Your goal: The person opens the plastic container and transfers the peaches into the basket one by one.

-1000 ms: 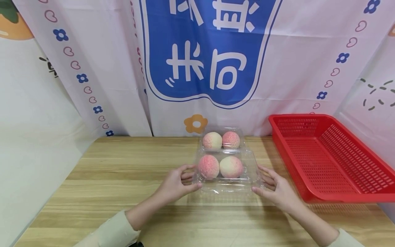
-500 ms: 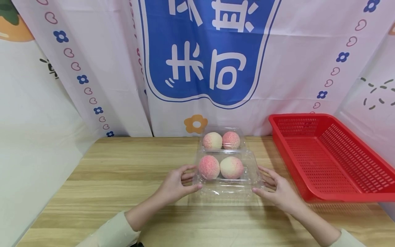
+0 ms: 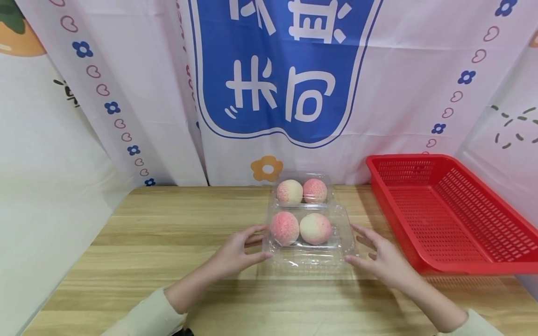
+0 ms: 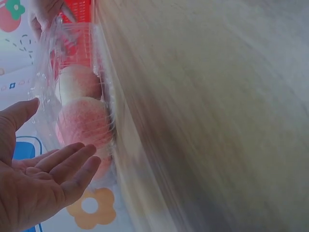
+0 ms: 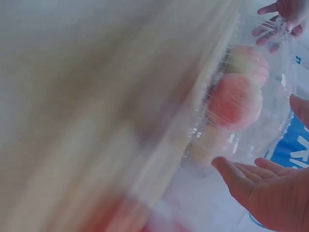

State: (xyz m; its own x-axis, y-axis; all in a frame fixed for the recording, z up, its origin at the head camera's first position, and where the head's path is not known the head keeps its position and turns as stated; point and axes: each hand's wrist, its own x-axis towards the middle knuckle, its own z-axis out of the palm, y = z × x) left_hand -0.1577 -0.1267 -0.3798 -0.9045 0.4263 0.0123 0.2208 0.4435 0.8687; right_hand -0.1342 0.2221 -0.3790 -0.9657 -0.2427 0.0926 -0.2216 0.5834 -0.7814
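Note:
A clear plastic clamshell box (image 3: 308,256) stands on the wooden table, holding several round pink-and-cream peaches (image 3: 285,228) in two rows. At its left front corner is my left hand (image 3: 237,249), thumb and fingers spread apart around the corner. My right hand (image 3: 380,256) is at the opposite side, its thumb tip right by the front right corner. In the left wrist view, the left fingers (image 4: 72,169) reach out loosely beside the box. The right wrist view shows the right hand (image 5: 270,193) with extended fingers, palm toward the box. Neither hand grips it.
To the right sits a red slotted plastic basket (image 3: 435,268), close beyond the right hand. A white printed cloth (image 3: 412,93) with a blue panel hangs behind the table's back edge (image 3: 210,186). The wooden tabletop (image 3: 168,233) extends left and in front of the box.
Both hands have eased slightly away from the box; the left thumb has slid a little left off its front corner. The box and peaches have stayed nearly in place.

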